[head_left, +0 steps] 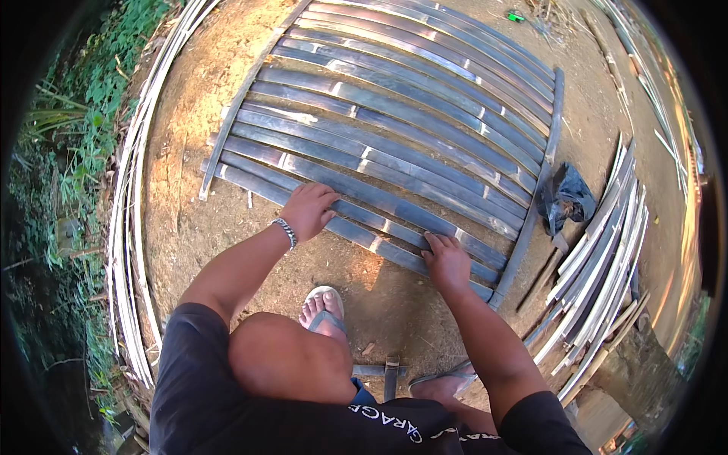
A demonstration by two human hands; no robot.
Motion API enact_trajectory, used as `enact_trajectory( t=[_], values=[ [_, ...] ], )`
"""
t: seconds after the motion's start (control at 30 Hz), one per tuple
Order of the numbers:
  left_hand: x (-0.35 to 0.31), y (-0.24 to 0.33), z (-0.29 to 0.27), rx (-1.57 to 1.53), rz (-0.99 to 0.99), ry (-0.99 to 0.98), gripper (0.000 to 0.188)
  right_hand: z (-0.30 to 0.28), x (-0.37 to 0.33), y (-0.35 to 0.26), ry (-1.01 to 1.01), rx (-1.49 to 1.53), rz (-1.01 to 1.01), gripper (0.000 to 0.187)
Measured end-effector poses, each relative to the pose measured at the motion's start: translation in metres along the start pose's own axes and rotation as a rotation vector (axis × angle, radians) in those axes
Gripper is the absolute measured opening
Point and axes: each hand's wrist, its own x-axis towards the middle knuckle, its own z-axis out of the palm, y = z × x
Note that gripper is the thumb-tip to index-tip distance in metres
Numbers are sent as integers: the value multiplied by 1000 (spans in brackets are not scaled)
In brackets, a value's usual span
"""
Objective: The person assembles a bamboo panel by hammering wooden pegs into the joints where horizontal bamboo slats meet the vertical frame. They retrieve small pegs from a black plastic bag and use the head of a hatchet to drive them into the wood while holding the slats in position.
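Observation:
A large panel of dark, flat bamboo slats (364,155) lies on the ground in front of me, the slats running side to side across a bamboo strip (236,102) at the left and another (537,197) at the right. My left hand (307,211), a chain bracelet at its wrist, has its fingers curled over a slat near the panel's close edge (387,227). Farther right along the same slat, my right hand (447,262) grips it with bent fingers. The outermost slat (345,230) passes just beneath both hands. Their fingertips are partly hidden.
Long pale strips (121,227) curve along the left, beside green plants (76,152). At the right lie a black plastic bag (565,199) and a pile of split strips (603,258). A T-shaped tool or piece (390,375) rests near my feet. Something small and green (516,16) lies far off.

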Motion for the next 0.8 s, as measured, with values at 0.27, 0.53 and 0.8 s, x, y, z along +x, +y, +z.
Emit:
enact_trajectory(
  t=[0.27,0.53,0.8],
  values=[
    [9,2,-11,-115,21,90,44,-21,-42,27,57,54,-52,40],
    [67,-15,-49,103,57,-34,42,-32,-73,48,94,123,44,34],
    [153,-28,-70,336,-63,-117,43,-55,-22,89,293,70,255,31]
  ],
)
